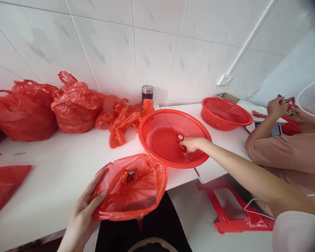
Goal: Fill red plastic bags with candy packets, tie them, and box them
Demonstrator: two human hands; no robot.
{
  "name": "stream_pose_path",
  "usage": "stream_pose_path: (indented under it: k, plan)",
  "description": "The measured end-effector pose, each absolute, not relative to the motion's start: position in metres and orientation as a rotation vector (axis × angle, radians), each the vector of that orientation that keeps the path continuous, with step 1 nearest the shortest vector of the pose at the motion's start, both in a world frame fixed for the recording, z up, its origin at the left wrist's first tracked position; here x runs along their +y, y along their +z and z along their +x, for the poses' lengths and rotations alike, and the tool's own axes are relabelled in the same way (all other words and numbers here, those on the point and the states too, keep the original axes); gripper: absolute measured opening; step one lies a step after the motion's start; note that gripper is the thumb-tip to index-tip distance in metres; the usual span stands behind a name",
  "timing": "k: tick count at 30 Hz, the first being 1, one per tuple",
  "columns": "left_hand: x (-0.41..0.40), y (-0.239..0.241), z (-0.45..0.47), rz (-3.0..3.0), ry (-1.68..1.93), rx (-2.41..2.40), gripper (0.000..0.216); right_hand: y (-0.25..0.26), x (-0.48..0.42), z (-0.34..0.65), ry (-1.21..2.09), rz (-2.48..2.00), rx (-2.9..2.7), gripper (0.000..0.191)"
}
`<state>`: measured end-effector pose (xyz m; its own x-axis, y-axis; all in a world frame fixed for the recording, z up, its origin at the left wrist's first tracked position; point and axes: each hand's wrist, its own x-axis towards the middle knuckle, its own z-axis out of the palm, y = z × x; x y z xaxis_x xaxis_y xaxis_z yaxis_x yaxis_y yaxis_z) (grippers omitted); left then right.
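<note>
Red packet (131, 176) with illegible pale lettering (125, 174) inside a plastic bag (115, 208).

Soft, bright light spreads evenly, with a pale sheen on the wall (154, 52) and faint shadows on the table (57, 164). Wide-angle distortion stretches the edges; the upper-right corner blurs dark.

The open bag (147, 190) partly hides the left hand (81, 208). The flask (147, 93) stands partly behind crumpled bags (120, 124). The left edge cuts off a flat red bag (7, 185).
</note>
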<state>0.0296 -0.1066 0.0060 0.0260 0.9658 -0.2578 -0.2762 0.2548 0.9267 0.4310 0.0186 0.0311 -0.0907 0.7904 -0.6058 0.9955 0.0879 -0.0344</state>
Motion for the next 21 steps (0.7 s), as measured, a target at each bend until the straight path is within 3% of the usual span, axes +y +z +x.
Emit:
stream_pose_path:
  k: [3, 7, 13, 18, 21]
  plan:
    - [-0.106, 0.006, 0.030, 0.791, 1.136, 1.126, 0.055, 0.038, 0.022, 0.435, -0.704, 1.752, 1.990, 0.026]
    - [-0.105, 0.004, 0.027, 0.823, 1.133, 1.127, 0.060, 0.066, 0.017, 0.424, -0.780, 1.831, 2.203, 0.025]
    - [-0.100, 0.002, 0.031, 0.873, 1.170, 1.109, 0.056, 0.093, -0.032, 0.315, -1.427, 1.586, 2.783, 0.032]
    - [-0.099, 0.004, 0.030, 0.921, 1.169, 1.109, 0.062, 0.073, -0.052, 0.248, -1.286, 1.642, 2.878, 0.016]
    - [-0.100, 0.002, 0.027, 0.935, 1.163, 1.109, 0.061, 0.065, -0.051, 0.248, -1.849, 1.518, 2.774, 0.030]
